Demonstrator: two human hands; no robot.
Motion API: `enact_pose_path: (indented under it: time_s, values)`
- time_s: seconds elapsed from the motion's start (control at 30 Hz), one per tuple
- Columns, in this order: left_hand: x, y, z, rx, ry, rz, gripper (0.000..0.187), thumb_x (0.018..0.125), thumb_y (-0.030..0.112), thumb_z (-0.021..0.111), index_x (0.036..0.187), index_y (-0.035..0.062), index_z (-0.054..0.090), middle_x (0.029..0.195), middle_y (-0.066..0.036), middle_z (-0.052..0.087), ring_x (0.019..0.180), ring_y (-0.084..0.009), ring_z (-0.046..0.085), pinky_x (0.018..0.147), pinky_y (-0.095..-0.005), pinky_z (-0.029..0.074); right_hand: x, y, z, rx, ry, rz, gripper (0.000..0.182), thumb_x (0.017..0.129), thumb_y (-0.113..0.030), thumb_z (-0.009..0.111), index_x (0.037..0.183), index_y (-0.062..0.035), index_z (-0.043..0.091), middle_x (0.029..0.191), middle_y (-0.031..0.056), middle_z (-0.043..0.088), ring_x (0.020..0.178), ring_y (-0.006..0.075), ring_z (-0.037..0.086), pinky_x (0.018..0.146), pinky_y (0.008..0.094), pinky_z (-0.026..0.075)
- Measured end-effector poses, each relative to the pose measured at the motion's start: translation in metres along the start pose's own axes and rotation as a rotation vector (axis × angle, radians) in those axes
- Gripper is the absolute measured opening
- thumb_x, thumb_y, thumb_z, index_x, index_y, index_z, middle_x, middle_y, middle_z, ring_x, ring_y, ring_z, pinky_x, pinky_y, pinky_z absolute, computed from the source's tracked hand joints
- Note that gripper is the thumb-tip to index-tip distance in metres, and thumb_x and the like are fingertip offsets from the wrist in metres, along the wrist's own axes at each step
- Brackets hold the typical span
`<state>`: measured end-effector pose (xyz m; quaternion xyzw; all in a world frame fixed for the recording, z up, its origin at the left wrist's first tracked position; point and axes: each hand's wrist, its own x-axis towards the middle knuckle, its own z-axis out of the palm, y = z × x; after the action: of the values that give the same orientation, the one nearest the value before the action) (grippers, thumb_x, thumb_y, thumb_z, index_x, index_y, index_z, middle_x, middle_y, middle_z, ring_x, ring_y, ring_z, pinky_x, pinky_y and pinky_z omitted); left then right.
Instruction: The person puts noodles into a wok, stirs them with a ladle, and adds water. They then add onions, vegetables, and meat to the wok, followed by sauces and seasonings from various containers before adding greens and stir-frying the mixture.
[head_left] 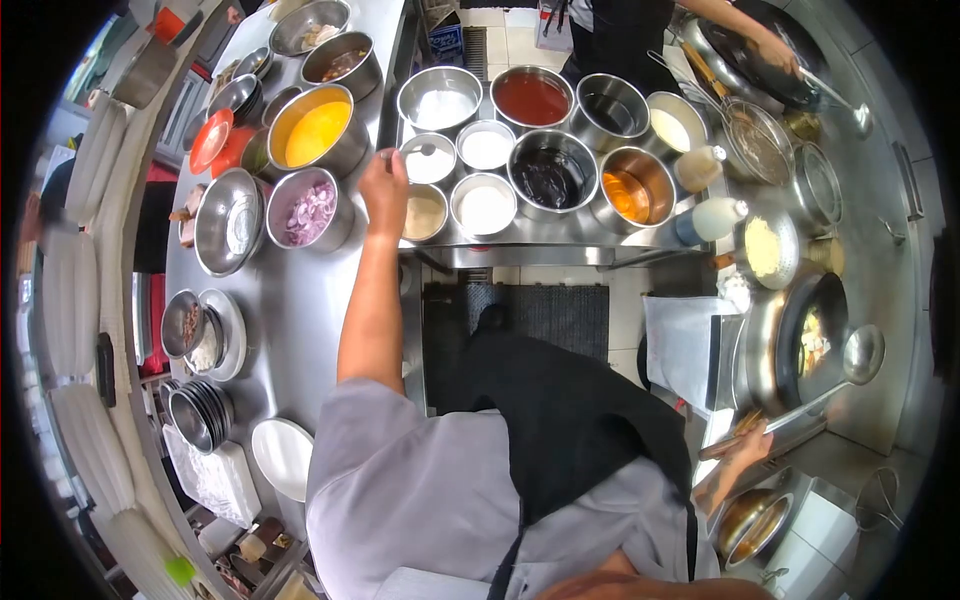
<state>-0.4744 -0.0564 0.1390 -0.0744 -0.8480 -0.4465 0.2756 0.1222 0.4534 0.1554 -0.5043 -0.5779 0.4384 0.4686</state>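
My left hand (384, 192) is closed, reaching over the near left edge of the group of steel containers. A small spoon (427, 150) seems to be pinched in it, its bowl over a container of white powder (428, 166). Just below that hand stands a container of tan powder (424, 212). At the lower right, my right hand (745, 458) is wrapped round the handle of a ladle (863, 353). The ladle's bowl hangs beside a wok (815, 340), in which pale and yellowish food pieces (814, 342) lie.
Sauce containers fill the counter ahead, including red sauce (532, 98) and dark sauce (550, 178). Squeeze bottles (712, 220) stand at their right. Chopped onions (308, 214) and yellow liquid (312, 132) sit left. A co-worker's hand (775, 52) holds another ladle at the far right.
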Motion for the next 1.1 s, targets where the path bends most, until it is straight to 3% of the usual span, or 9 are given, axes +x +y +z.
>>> enact_pose_path:
  time_s: [0.03, 0.17, 0.27, 0.33, 0.43, 0.57, 0.77, 0.97, 1.1]
  values:
    - [0.006, -0.017, 0.013, 0.0, -0.003, 0.026, 0.015, 0.087, 0.011, 0.06, 0.087, -0.0025, 0.065, 0.074, -0.018, 0.066, 0.067, -0.0313, 0.065, 0.063, -0.0372, 0.05, 0.001, 0.005, -0.003, 0.016, -0.046, 0.006, 0.025, 0.09, -0.019, 0.065, 0.101, 0.002, 0.06, 0.083, 0.0051, 0.062, 0.068, 0.0119, 0.057, 0.058, 0.0248, 0.044]
    - [0.017, -0.044, 0.039, 0.04, -0.137, 0.008, 0.014, 0.086, 0.01, 0.061, 0.08, -0.0019, 0.062, 0.073, -0.022, 0.063, 0.071, -0.0399, 0.062, 0.063, -0.0434, 0.048, -0.012, -0.007, 0.017, 0.005, -0.063, -0.029, 0.019, 0.09, -0.016, 0.064, 0.099, 0.0002, 0.06, 0.077, 0.0014, 0.058, 0.06, 0.0078, 0.05, 0.05, 0.0223, 0.038]
    - [0.023, -0.032, 0.036, -0.002, -0.116, -0.059, 0.016, 0.086, 0.012, 0.061, 0.078, -0.0025, 0.061, 0.072, -0.023, 0.062, 0.07, -0.0417, 0.061, 0.062, -0.0455, 0.047, -0.032, -0.033, 0.042, -0.038, -0.075, -0.046, 0.014, 0.091, -0.015, 0.062, 0.093, -0.0025, 0.056, 0.07, 0.0, 0.053, 0.053, 0.0064, 0.045, 0.046, 0.021, 0.034]
    - [0.022, -0.048, 0.046, 0.014, -0.102, 0.015, 0.017, 0.086, 0.012, 0.061, 0.077, -0.0029, 0.059, 0.071, -0.023, 0.062, 0.07, -0.0426, 0.06, 0.062, -0.0456, 0.047, -0.046, -0.057, 0.064, -0.06, -0.064, -0.052, 0.017, 0.092, -0.017, 0.058, 0.083, -0.0058, 0.05, 0.063, 0.0005, 0.049, 0.048, 0.0071, 0.043, 0.043, 0.0208, 0.035]
    - [0.028, -0.053, 0.049, 0.003, -0.12, 0.053, 0.019, 0.086, 0.012, 0.06, 0.076, -0.0036, 0.058, 0.071, -0.023, 0.061, 0.07, -0.0436, 0.059, 0.062, -0.0457, 0.047, -0.057, -0.069, 0.081, -0.01, -0.137, -0.038, 0.012, 0.093, -0.014, 0.056, 0.087, -0.0047, 0.052, 0.066, 0.0, 0.048, 0.05, 0.0067, 0.042, 0.045, 0.0204, 0.036]
    - [0.03, -0.047, 0.04, -0.049, -0.182, 0.014, 0.02, 0.086, 0.012, 0.061, 0.076, -0.0044, 0.057, 0.07, -0.024, 0.061, 0.068, -0.0439, 0.059, 0.061, -0.0451, 0.047, -0.065, -0.085, 0.107, -0.05, -0.062, 0.075, 0.009, 0.094, -0.012, 0.054, 0.096, -0.0033, 0.053, 0.069, -0.0002, 0.048, 0.052, 0.0069, 0.042, 0.046, 0.0199, 0.036]
    - [0.025, -0.046, 0.023, -0.103, -0.206, -0.032, 0.018, 0.087, 0.013, 0.059, 0.08, -0.0039, 0.061, 0.068, -0.021, 0.062, 0.064, -0.039, 0.061, 0.059, -0.0408, 0.047, -0.075, -0.096, 0.138, -0.059, -0.107, 0.142, 0.011, 0.093, -0.009, 0.053, 0.103, -0.0044, 0.052, 0.069, 0.0002, 0.047, 0.049, 0.0078, 0.042, 0.042, 0.0213, 0.035]
    - [0.02, -0.069, 0.019, -0.154, -0.187, -0.128, 0.018, 0.087, 0.014, 0.06, 0.086, -0.0034, 0.064, 0.071, -0.016, 0.066, 0.063, -0.0261, 0.065, 0.062, -0.0361, 0.049, -0.117, -0.114, 0.186, -0.083, -0.206, 0.267, 0.013, 0.091, -0.006, 0.051, 0.105, -0.0069, 0.051, 0.063, 0.0006, 0.043, 0.04, 0.0103, 0.038, 0.036, 0.0246, 0.032]
    - [0.016, -0.104, 0.023, -0.358, -0.132, -0.424, 0.018, 0.089, 0.013, 0.06, 0.089, -0.0047, 0.063, 0.076, -0.011, 0.067, 0.066, -0.0175, 0.065, 0.062, -0.0296, 0.051, -0.151, -0.131, 0.213, 0.042, -0.539, 0.369, 0.014, 0.091, -0.007, 0.052, 0.105, -0.0063, 0.051, 0.061, 0.0, 0.041, 0.037, 0.0089, 0.034, 0.035, 0.0249, 0.032]
